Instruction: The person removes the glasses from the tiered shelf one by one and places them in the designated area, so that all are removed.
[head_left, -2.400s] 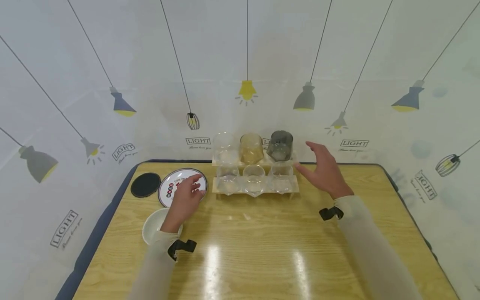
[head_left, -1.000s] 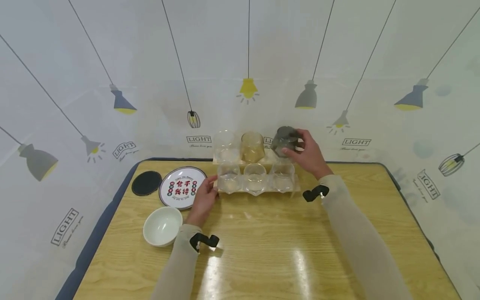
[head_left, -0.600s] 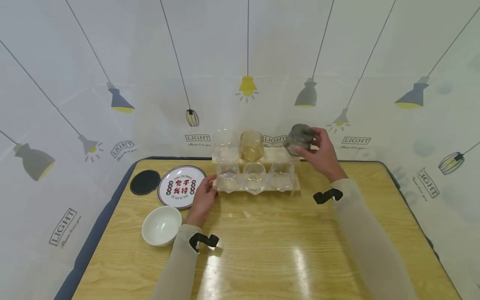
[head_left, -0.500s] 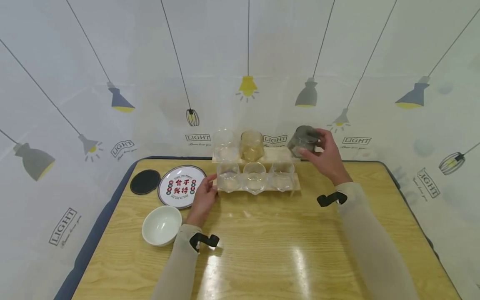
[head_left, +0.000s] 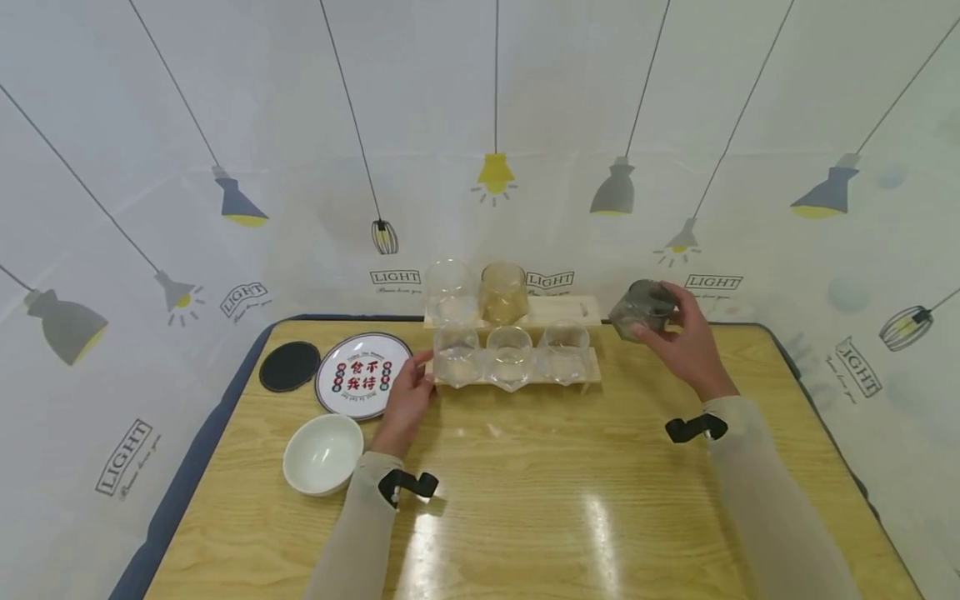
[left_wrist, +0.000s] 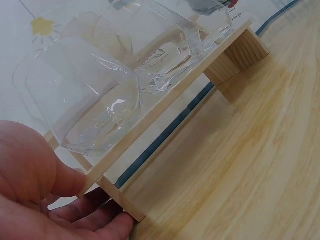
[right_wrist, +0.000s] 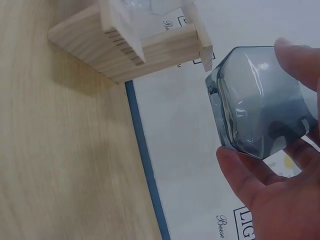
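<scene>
Gripping the grey glass [head_left: 642, 309] beyond the rack's [head_left: 517, 377] end, the right hand [head_left: 686, 340] hovers; left hand [head_left: 405, 398] pinches rack.

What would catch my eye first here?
Likely the smoky grey glass that the right hand holds in the air, just right of a two-tier wooden rack of glasses. The left hand grips the rack's left end; a printed plate lies beside it.

Wooden desk against a lamp-printed backdrop

The glossy light-wood desk [head_left: 525, 500] reflects overhead light; a white sheet [head_left: 300, 125] printed with hanging lamps surrounds its far edge.
</scene>
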